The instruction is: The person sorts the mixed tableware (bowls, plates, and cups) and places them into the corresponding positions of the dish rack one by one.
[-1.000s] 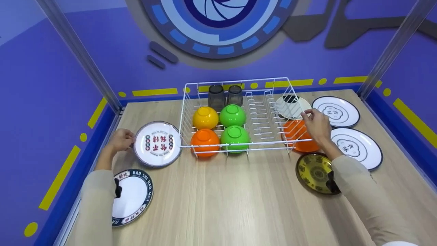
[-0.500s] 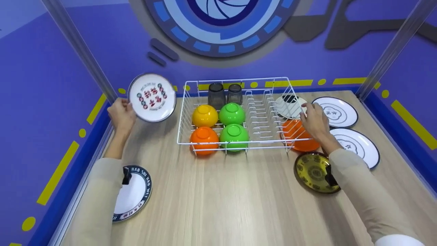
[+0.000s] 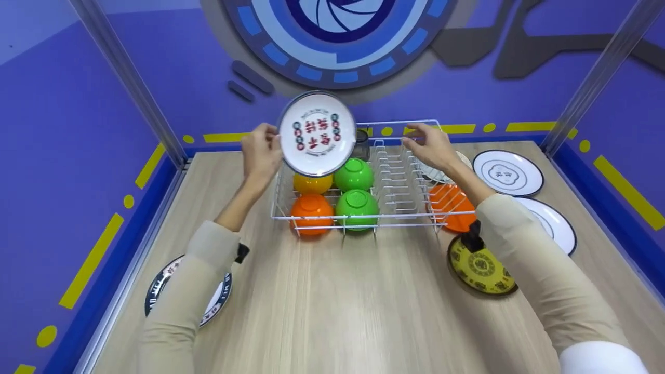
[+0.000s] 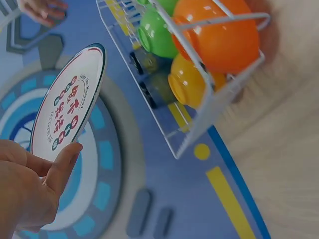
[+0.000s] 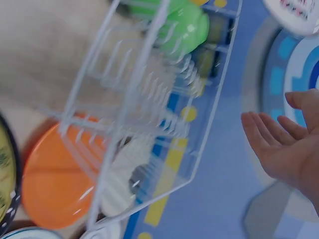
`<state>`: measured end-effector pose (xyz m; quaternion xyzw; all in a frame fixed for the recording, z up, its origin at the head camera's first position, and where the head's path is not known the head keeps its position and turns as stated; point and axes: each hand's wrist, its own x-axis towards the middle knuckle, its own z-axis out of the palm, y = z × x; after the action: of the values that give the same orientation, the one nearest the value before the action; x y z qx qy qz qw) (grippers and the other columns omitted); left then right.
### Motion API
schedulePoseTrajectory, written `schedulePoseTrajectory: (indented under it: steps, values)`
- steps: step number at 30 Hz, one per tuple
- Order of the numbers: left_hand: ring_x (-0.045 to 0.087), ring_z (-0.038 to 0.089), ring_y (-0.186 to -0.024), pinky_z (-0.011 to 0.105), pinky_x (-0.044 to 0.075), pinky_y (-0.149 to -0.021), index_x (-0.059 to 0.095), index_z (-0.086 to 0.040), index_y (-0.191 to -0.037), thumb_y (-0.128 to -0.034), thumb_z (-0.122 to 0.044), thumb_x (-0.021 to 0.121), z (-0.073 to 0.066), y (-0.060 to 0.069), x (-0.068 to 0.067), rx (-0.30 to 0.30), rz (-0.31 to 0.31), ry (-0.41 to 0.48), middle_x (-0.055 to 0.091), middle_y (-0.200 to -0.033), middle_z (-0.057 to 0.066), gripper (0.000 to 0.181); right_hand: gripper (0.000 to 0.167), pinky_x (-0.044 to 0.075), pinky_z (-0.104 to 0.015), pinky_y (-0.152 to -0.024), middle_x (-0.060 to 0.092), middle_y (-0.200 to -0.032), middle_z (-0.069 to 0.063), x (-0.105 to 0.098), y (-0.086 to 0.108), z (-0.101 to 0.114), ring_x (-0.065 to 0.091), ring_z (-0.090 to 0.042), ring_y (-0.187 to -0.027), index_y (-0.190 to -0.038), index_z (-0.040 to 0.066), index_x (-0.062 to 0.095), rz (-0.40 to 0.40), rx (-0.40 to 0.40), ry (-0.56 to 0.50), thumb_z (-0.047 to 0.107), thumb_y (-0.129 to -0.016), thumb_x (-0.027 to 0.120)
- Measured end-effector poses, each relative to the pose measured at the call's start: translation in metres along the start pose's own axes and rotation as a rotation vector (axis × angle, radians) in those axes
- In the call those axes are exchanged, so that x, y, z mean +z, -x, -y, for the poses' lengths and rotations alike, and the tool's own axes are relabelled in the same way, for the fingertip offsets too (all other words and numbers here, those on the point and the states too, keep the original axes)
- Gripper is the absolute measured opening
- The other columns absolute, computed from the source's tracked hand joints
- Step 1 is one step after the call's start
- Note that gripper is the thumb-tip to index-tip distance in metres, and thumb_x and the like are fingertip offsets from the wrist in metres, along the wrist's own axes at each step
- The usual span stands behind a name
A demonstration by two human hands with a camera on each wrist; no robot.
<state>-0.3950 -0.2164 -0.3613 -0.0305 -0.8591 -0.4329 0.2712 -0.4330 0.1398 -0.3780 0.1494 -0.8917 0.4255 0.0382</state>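
Note:
My left hand [image 3: 261, 156] pinches the rim of a white plate [image 3: 318, 134] with red characters on its face. The plate is raised and tilted above the back left of a white wire dish rack [image 3: 402, 216]. In the left wrist view the thumb [image 4: 64, 167] lies against the plate's face. Over the right back part of the rack hovers my right hand [image 3: 430, 147], its fingers loosely bent around nothing. Inside the rack stand an orange bowl [image 3: 311, 214], a yellow bowl [image 3: 313, 184], two green bowls [image 3: 356, 209] and a dark glass [image 3: 362, 145]; the plate hides some of these.
Right of the rack lie an orange plate [image 3: 450, 206], a pale plate [image 3: 435, 171], a yellow patterned plate [image 3: 480, 265] and two white plates [image 3: 508, 172]. A dark-rimmed plate [image 3: 165, 278] sits front left, partly under my sleeve. A blue wall [image 3: 208, 114] stands behind.
My left hand has lifted the white plate off the left side of the table and carried it right, over the rack. My right hand has moved left and back from the rack's right edge.

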Motion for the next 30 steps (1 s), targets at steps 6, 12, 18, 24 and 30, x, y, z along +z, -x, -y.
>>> schedulePoseTrajectory:
  steps: [6, 12, 18, 24, 30]
  values:
    - [0.074, 0.034, -0.092, 0.038, 0.062, -0.081, 0.068, 0.011, -0.107, -0.0975, 0.004, 0.059, -0.018, 0.008, 0.017, 0.064, 0.052, 0.061, 0.074, -0.102, 0.027, 0.015, 0.066, 0.061, -0.031, -0.088, 0.051, -0.150, -0.027, 0.020, -0.005, 0.039, 0.062, -0.043, -0.127, -0.158, 0.005, 0.033, 0.137, 0.101, -0.212, 0.004, -0.099, 0.062]
    - [0.075, 0.033, -0.093, 0.036, 0.062, -0.082, 0.069, 0.010, -0.110, -0.0989, 0.003, 0.059, -0.026, 0.011, 0.027, 0.102, 0.080, 0.094, 0.074, -0.104, 0.026, 0.016, 0.051, 0.062, -0.026, -0.075, 0.066, -0.130, -0.031, 0.022, -0.005, 0.047, 0.076, -0.025, -0.093, -0.145, -0.003, 0.052, 0.001, 0.131, -0.220, -0.004, -0.095, 0.065]
    - [0.075, 0.033, -0.093, 0.036, 0.062, -0.084, 0.069, 0.010, -0.109, -0.0981, 0.004, 0.060, -0.025, 0.010, 0.037, 0.176, 0.066, 0.111, 0.074, -0.102, 0.025, 0.015, 0.041, 0.061, -0.026, -0.079, 0.065, -0.120, -0.036, 0.018, -0.011, 0.042, 0.069, -0.009, -0.079, -0.136, -0.009, 0.058, -0.066, 0.122, -0.305, -0.006, -0.096, 0.063]
    - [0.075, 0.033, -0.094, 0.036, 0.062, -0.087, 0.067, 0.009, -0.111, -0.0992, 0.002, 0.060, -0.016, 0.016, 0.044, 0.202, 0.074, 0.157, 0.074, -0.104, 0.024, 0.015, 0.026, 0.062, -0.027, -0.070, 0.070, -0.116, -0.033, 0.013, -0.020, 0.041, 0.078, -0.022, -0.081, -0.123, -0.007, 0.069, -0.117, 0.099, -0.211, 0.004, -0.099, 0.063]
    - [0.074, 0.032, -0.099, 0.034, 0.061, -0.089, 0.066, 0.008, -0.113, -0.1001, 0.000, 0.059, -0.008, 0.020, 0.054, 0.209, 0.086, 0.196, 0.073, -0.107, 0.024, 0.016, 0.023, 0.059, -0.018, -0.062, 0.072, -0.115, -0.031, 0.015, -0.026, 0.034, 0.075, -0.043, -0.097, -0.119, -0.004, 0.070, -0.175, -0.011, -0.030, 0.007, -0.102, 0.060]
